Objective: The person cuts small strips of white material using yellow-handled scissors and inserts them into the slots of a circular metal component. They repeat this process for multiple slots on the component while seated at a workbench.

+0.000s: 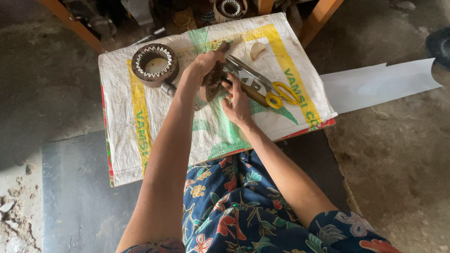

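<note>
Scissors (269,89) with yellow handles and a second ring (154,64) lie on the sack-covered table (126,140). The left hand (206,62) grips a round, toothed metal ring (212,82) standing on edge; the right hand (236,104) pinches its rim with fingertips.

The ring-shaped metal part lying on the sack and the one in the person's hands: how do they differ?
The ring-shaped part on the sack lies flat, untouched, with its toothed opening facing up. The part in the hands stands on edge, so its opening is hardly seen; the left hand grips it from above and the right hand touches its lower side. Both are dark, round and metal.
</note>
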